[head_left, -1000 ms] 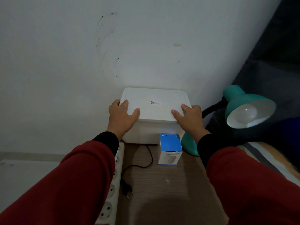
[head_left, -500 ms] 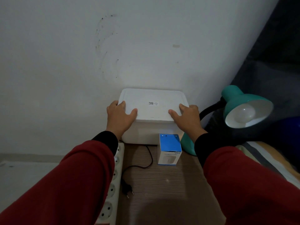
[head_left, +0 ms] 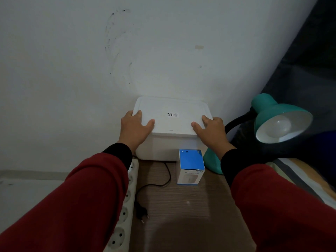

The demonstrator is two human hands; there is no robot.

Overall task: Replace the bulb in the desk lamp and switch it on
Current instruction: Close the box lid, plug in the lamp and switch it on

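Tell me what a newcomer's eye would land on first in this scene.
First, the two hands, left hand and right hand, gripping the near corners of the white lidded box against the wall. Next, the teal desk lamp at right, its shade tilted toward the camera with an unlit bulb inside. Then the small blue-topped carton on the wooden table, in front of the box, beside the loose black plug.

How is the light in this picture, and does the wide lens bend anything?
Head view: dim overall; the bulb in the teal lamp looks unlit; the white box under both hands is the brightest area; a soft shadow falls on the near table; the power strip curves from lens distortion.
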